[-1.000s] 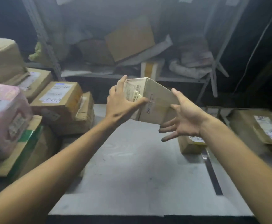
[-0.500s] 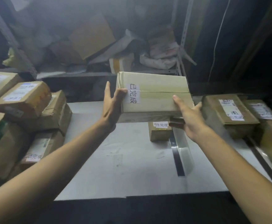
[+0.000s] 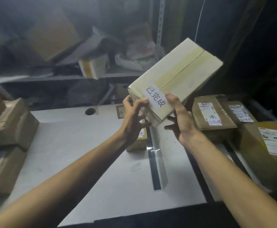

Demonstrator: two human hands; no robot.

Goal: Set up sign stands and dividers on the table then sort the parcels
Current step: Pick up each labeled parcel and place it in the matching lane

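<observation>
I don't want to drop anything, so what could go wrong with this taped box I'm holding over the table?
1. The left hand and right hand have their grip only on the low near end of the tilted taped box; its far end is unsupported, so it could slip.
2. If it falls, it would likely hit the clear divider and small box right below.

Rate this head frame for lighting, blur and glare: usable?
Head view: dim, with light mainly on the held parcel and the white table; the shelf behind is hazy and smeared; the handwritten label is legible; a glare streak sits on the clear divider; the right edge falls to near black. Usable.
</observation>
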